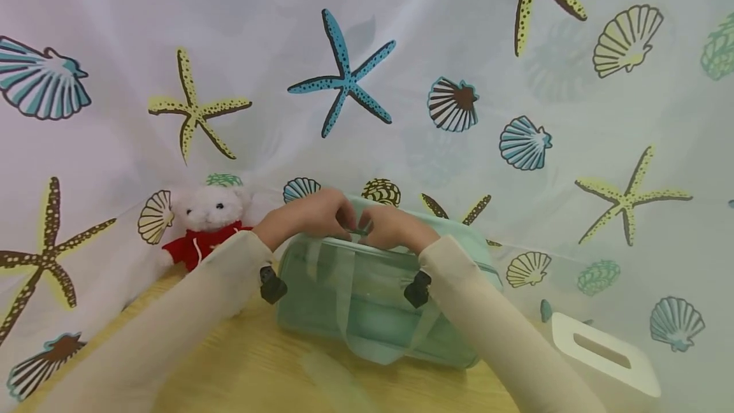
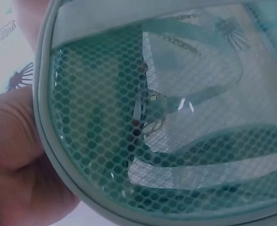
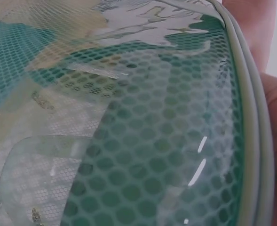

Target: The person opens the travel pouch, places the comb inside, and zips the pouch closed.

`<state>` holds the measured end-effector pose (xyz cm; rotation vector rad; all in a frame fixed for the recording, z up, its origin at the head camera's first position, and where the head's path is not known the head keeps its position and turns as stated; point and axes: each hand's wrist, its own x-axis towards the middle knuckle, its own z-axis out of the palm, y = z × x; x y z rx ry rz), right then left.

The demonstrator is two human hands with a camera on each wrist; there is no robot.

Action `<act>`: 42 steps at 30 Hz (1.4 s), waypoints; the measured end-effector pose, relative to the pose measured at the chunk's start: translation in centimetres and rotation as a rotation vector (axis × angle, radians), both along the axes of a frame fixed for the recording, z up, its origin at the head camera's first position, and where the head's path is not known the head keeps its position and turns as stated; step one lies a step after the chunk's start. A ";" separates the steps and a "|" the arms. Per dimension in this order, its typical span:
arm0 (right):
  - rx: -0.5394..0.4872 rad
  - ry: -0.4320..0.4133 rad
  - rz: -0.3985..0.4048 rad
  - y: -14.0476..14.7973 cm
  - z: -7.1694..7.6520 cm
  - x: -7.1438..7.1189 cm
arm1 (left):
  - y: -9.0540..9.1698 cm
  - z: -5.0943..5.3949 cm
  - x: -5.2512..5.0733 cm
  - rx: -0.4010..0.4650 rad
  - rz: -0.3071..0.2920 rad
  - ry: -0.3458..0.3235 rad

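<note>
Mint bag point(image 1: 378, 320), 6 o'clock in head view, top edge grasped by both hands.
Left hand point(image 1: 309, 212) and right hand point(image 1: 395, 228): fingers curled over the rim, 12 o'clock. Panels: glossy, see-through, honeycomb mesh, piped edges; contents indistinct. Strap point(image 1: 343, 292): pale, U-shaped. Slotted box point(image 1: 642, 378): white, 4 o'clock from bag.

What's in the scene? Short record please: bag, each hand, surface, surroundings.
bag: green bag, partly see-through, mesh visible in wrist views
strap: pale strap hanging down the bag's front
left hand: left hand pinches at bag's top edge
right hand: right hand pinches there too, close beside
surface: yellow table
left of bag: white teddy bear, red top
right of bag: white box, slotted top
backdrop: starfish-and-shell sheet
</note>
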<state>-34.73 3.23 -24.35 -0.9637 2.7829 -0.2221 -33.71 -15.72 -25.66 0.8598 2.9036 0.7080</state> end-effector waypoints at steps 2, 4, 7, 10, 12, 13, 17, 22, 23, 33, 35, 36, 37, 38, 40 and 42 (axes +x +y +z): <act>-0.012 0.005 0.003 0.1 -0.1 -0.2 | 0.2 0.1 -0.2 -0.006 0.013 -0.008; -0.023 0.014 0.013 0.1 -0.3 -0.5 | 0.0 0.1 -0.4 -0.010 0.021 -0.009; -0.030 0.019 0.043 -0.2 -0.3 -0.8 | -0.5 0.1 -0.6 -0.012 0.011 -0.027; -0.025 0.013 0.062 -0.5 -0.2 -0.8 | -1.0 0.1 -0.7 -0.016 0.003 -0.053; -0.017 0.000 0.062 -0.6 0.0 -0.6 | -1.0 0.2 -0.7 -0.023 -0.007 -0.075; -0.009 -0.006 0.063 -0.5 0.0 -0.5 | -1.0 0.2 -0.6 -0.032 -0.014 -0.085; 0.012 -0.027 0.074 0.2 -0.2 -0.4 | -0.5 0.3 -0.4 -0.062 -0.020 -0.121; 0.002 -0.016 0.110 1.6 -0.7 -0.5 | -0.1 0.3 -0.5 -0.076 -0.008 -0.136; -0.001 -0.016 0.117 1.8 -0.8 -0.6 | -0.1 0.3 -0.5 -0.080 -0.008 -0.137; 0.004 -0.050 0.137 4.1 -0.9 -0.7 | 0.2 0.1 -0.4 -0.077 -0.014 -0.153; 0.001 -0.058 0.156 4.5 -1.0 -0.8 | 0.3 0.0 -0.4 -0.082 -0.013 -0.155; -0.001 -0.068 0.158 4.8 -1.0 -0.7 | 0.4 0.0 -0.5 -0.085 -0.016 -0.154; -0.006 -0.078 0.158 5.0 -1.0 -0.7 | 0.4 -0.1 -0.5 -0.088 -0.018 -0.155; -0.010 -0.086 0.158 5.3 -1.0 -0.7 | 0.4 -0.1 -0.5 -0.092 -0.022 -0.154; -0.016 -0.098 0.152 5.7 -1.0 -0.5 | 0.5 -0.2 -0.6 -0.093 -0.029 -0.158; -0.016 -0.117 0.133 6.1 -1.0 -0.3 | 0.5 -0.3 -0.7 -0.092 -0.040 -0.161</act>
